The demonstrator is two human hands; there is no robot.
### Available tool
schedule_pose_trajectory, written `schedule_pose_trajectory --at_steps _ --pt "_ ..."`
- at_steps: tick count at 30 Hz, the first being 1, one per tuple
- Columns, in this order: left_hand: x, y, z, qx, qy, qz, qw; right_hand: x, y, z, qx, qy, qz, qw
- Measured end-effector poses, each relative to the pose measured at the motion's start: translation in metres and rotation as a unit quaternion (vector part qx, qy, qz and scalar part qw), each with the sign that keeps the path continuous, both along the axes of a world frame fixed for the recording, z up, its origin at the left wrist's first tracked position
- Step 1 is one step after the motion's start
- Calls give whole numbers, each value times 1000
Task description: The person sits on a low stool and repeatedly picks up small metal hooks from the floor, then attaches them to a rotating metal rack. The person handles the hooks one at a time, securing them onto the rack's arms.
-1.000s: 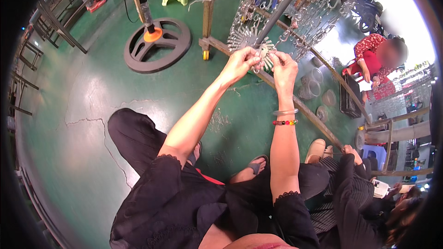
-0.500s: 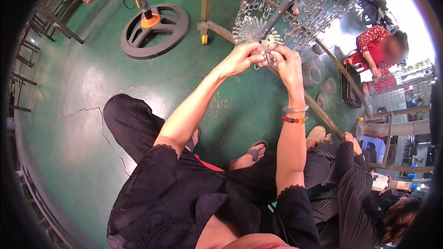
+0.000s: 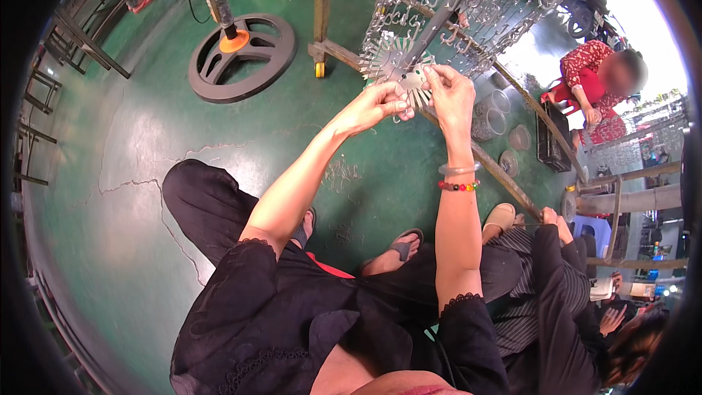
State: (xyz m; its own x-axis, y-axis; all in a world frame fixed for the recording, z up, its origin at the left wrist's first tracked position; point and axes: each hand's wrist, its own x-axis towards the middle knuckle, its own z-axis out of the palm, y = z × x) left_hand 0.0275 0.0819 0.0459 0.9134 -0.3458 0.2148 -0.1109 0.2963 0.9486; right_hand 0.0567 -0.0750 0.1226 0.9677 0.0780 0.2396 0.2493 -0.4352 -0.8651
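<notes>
Metal hook chains hang at top, R of ctr; grey pole slants amid them; slotted metal disc by its lower end. L hand & R hand: fingers curled, nearly closed, at disc; can't tell if anything's pinched.

We see silvery disc at our one o'clock, narrow strips radiating around it, dark spots near middle.

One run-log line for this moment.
left hand: by slotted metal disc; right hand: by disc's right edge; grips: unclear; metal hooks: hanging beyond
</notes>
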Motion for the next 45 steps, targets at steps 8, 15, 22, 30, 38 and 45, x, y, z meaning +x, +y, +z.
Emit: schedule_pose_trajectory --at_steps 8,15,22,30,38,45 --pt "8 8 2 -48 8 48 998 7 5 -4 -114 -67 -4 991" --pt "17 8 8 -31 -12 2 999 2 1 -6 -98 -57 49 992" --pt "10 8 12 -2 -75 19 997 8 -9 -9 -32 38 100 994" --pt "-1 2 19 219 -148 173 949 -3 -7 -13 34 48 149 987" --pt "3 -6 -1 208 -159 216 941 -21 -16 -41 27 64 70 995" --pt "0 -15 -4 195 -111 201 953 -43 -13 -70 -76 -8 -36 996"
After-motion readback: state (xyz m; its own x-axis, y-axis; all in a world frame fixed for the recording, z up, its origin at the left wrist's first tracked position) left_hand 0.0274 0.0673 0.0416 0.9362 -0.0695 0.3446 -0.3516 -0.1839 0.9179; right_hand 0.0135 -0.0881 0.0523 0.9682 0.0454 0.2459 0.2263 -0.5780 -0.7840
